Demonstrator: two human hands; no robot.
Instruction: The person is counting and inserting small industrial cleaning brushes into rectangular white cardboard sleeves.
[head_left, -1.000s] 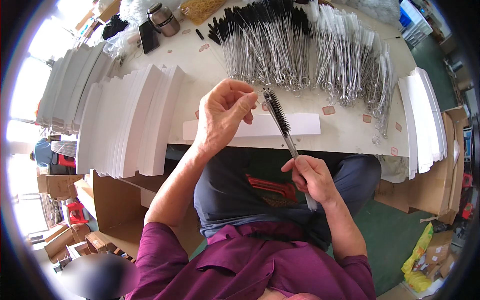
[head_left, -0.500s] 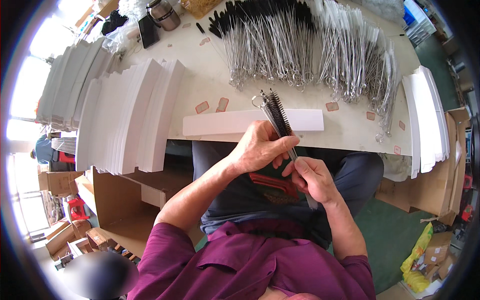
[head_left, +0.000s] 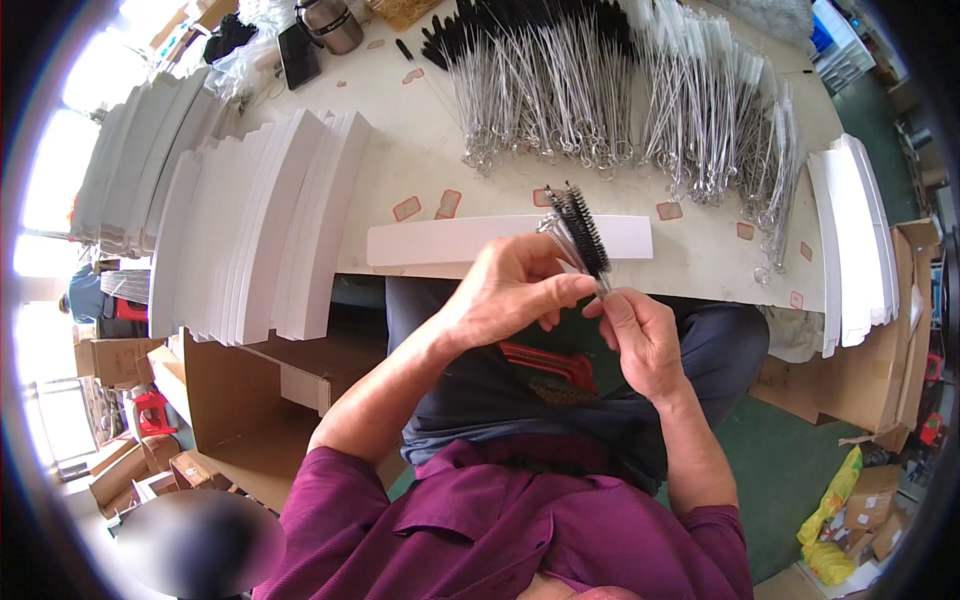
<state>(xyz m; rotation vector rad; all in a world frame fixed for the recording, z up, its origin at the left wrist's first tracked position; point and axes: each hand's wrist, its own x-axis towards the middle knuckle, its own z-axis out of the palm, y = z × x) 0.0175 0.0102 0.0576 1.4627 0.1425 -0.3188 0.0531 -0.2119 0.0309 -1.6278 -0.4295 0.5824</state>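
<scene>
A small bundle of wire-handled tube brushes (head_left: 584, 228) leans over the table's near edge, black bristles and metal loop ends upward. My left hand (head_left: 512, 292) closes around the bundle from the left, thumb across its front. Just below, the fingers of my right hand (head_left: 645, 340) pinch the bundle's lower part, which the hand mostly hides. How many brushes it holds I cannot tell. Behind the bundle, a long white box (head_left: 430, 243) lies flat along the table edge.
Piles of black-bristled brushes (head_left: 545, 90) and white-tipped brushes (head_left: 700, 110) cover the far table (head_left: 400, 130). White boxes stand stacked at left (head_left: 240, 240) and right (head_left: 855, 240). A phone (head_left: 298, 57) and a steel flask (head_left: 332, 25) lie far left. An open carton (head_left: 235, 400) stands below.
Both hands and the bundle have shifted slightly to the right. The loop ends now sit lower against the bristles, and the tail below my right hand no longer shows.
</scene>
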